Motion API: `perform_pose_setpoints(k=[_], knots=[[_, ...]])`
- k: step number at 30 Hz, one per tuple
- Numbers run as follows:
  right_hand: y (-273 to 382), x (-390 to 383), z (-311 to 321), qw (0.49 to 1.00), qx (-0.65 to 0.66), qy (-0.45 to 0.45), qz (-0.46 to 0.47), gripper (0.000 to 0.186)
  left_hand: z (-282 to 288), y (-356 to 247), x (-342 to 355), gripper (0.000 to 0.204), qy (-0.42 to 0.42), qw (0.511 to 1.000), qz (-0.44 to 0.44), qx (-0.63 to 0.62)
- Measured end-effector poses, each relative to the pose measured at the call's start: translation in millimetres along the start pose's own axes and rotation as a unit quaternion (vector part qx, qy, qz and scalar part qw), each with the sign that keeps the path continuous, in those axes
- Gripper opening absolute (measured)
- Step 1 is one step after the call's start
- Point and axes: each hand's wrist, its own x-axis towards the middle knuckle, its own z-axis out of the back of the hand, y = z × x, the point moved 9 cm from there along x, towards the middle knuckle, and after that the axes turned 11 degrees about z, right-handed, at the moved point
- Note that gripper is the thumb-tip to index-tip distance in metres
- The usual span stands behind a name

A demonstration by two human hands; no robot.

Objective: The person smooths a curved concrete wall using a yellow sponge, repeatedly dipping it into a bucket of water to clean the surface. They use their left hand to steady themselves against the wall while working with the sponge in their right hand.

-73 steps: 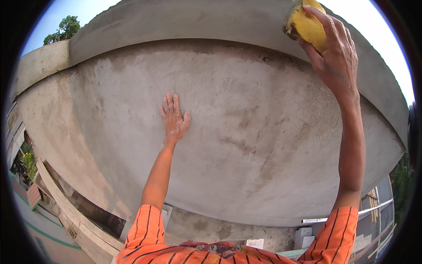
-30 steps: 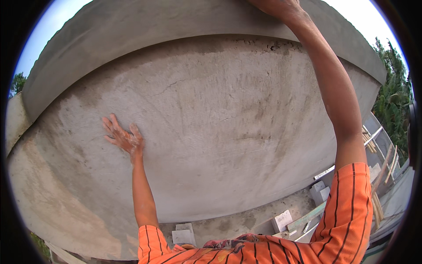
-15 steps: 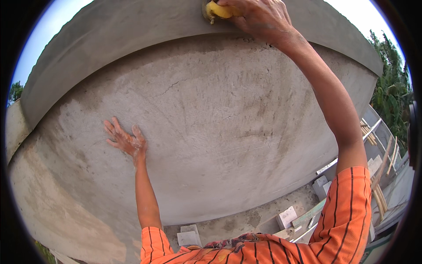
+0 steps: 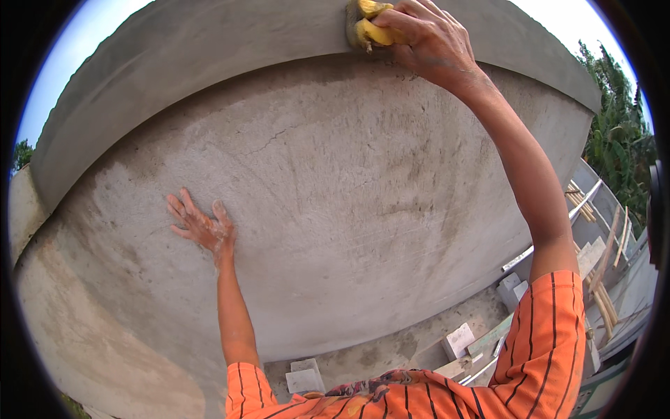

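Observation:
High on the smooth grey band of wet-looking plaster [image 4: 244,42], my right hand [image 4: 436,42] grips a yellow sponge [image 4: 373,29]. The sponge is squeezed in the fingers, and its grey, cement-smeared side lies against the band near its lower edge. Lower and to the left, my left hand [image 4: 202,222] is spread with its palm against the rougher, paler wall [image 4: 328,195]. White-grey dust or cement coats its fingers, and it holds nothing. A shallow step separates the projecting band from the wall below.
Pale blocks [image 4: 458,341] lie on the ledge at the wall's foot, beside a greenish board [image 4: 490,335]. Bamboo poles [image 4: 604,307] and planks lean at the right. Trees [image 4: 614,126] stand beyond the wall's right end.
My right hand has moved slightly right and down with the sponge along the band. The left hand stays at the same place on the wall.

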Motion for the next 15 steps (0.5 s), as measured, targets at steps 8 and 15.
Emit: perform_pose_setpoints(k=[8,15], knots=[[-8,57,20,0.994,0.089,-0.025,-0.066,0.026,-2,-14,-2,0.076,0.000,0.999,0.007,-0.042],[-9,-4,-1,0.995,0.023,-0.036,-0.085,0.020,-5,10,0,0.077,0.011,1.000,-0.001,0.015]])
